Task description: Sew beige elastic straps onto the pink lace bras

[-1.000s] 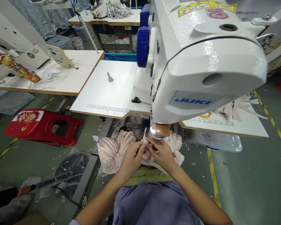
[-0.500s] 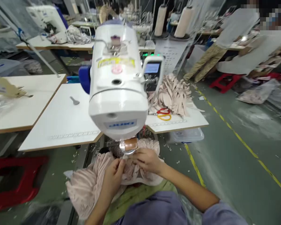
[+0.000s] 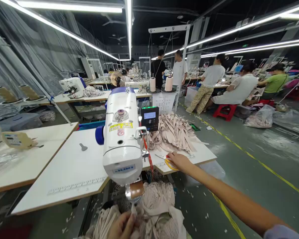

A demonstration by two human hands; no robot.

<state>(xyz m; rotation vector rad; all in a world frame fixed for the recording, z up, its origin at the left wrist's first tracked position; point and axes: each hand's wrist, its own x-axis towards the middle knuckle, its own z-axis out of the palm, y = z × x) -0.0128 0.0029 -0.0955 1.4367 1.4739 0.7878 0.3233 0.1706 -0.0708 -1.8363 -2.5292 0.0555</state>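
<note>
On the right part of the white table, my right hand has its fingers closed on the handles of a pair of scissors, one handle red and one yellow. The blades point left and lie close to the tabletop. Low in the picture, my left hand pinches a pale pink fabric strip just below the front end of the white sewing machine. Bundled pale pink fabric hangs beneath the machine and around my left hand, which partly hides it.
A heap of cut pink strips lies behind the scissors, beside the machine's control panel. A grey spoon-shaped piece rests on the left tabletop. Several people stand or sit farther back, one on a red stool.
My right hand has left the fabric below the machine and moved up and right to the scissors. My left hand keeps its pinch on the fabric. The camera has tilted upward.
</note>
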